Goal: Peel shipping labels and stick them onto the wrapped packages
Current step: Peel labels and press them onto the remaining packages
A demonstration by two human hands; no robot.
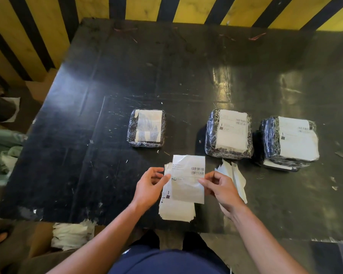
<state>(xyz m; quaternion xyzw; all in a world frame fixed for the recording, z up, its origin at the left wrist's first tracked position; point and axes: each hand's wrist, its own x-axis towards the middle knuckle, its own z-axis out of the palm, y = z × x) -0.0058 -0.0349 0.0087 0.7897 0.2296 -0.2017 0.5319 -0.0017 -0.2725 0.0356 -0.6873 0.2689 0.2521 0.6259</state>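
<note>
Both hands pinch one label [188,178] by its side edges, left hand [150,187] and right hand [219,187], just above the stack [176,210]. It looks thin, floppy, easily creased; corners seem best for peeling.

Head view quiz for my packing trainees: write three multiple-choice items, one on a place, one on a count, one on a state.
1. Where do the loose backing sheets lie?
A. right of the right hand
B. on the left package
C. on the floor

2. How many wrapped packages sit on the table?
A. two
B. three
C. five

3. The label between the hands is:
A. held by both hands
B. stuck on a package
C. crumpled up

Answers: 1 A, white sheets lie beside the right hand. 2 B, three bundles. 3 A, left hand and right hand pinch its edges.
</note>
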